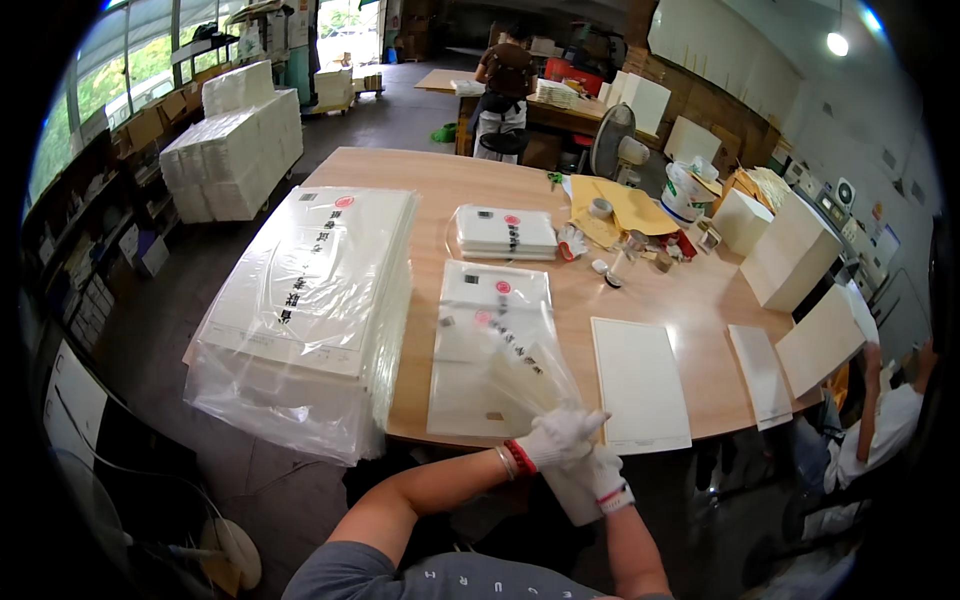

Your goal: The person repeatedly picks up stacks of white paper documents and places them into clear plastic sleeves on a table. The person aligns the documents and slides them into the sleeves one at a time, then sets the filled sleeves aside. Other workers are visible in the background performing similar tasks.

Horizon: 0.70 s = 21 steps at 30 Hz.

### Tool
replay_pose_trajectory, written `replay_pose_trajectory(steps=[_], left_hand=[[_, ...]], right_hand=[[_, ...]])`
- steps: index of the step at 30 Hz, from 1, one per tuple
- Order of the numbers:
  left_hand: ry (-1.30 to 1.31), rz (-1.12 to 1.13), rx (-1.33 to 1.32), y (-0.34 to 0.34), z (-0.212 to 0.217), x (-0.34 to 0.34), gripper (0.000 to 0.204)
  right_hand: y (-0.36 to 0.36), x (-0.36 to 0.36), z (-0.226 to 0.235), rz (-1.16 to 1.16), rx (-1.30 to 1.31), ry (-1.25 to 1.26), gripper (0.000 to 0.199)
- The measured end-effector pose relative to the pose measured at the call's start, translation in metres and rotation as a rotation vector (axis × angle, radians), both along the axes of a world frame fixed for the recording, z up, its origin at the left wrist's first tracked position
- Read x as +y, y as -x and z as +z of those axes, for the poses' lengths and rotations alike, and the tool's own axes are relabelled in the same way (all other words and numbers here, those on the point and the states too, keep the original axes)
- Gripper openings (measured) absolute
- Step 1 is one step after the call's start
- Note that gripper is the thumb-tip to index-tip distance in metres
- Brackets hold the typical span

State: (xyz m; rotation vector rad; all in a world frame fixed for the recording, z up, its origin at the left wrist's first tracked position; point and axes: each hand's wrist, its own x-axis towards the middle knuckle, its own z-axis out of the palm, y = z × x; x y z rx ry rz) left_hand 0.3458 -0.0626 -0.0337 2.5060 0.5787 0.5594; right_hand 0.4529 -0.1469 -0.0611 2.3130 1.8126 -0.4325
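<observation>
Both my hands wear white gloves and meet at the table's near edge. They are closed on a clear plastic bag (532, 375) that seems to hold pale paper. My left hand (555, 438) grips it from the left, a red bracelet at its wrist. Pressed against it, my right hand (600, 472) lies lower; the bag's lower end hangs below the hands. Behind the bag lies a stack of bagged paper packets (462, 375), partly covered by it. To the right rests a flat stack of white paper (640, 385). Overlapping gloves hide the exact finger hold.
A tall pile of large printed plastic bags (290, 270) overhangs the table's left edge. Finished-looking packets (507, 232), an envelope (620, 205), tape and a bucket (688, 190) sit farther back. Paper blocks (790, 250) stand at right near a seated person (890, 420); another person (505, 85) works behind.
</observation>
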Motion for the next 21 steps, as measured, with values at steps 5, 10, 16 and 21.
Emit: replay_pose_trajectory(steps=[5,10,16,21], left_hand=[[-0.046,0.124,-0.157,0.024,-0.058,0.056,0.041],[-0.209,0.084,0.222,0.053,-0.093,0.072,0.048],[0.142,0.63,0.049,0.121,-0.144,0.104,0.042],[0.387,0.672,-0.204,0.149,-0.159,0.053,0.048]], right_hand=[[-0.024,0.044,-0.042,-0.275,0.378,-0.501,0.066],[-0.007,0.099,-0.088,-0.414,0.229,-0.758,0.051],[-0.025,0.107,-0.084,-0.401,0.23,-0.265,0.05],[-0.003,0.033,-0.081,-0.322,0.292,-0.228,0.065]])
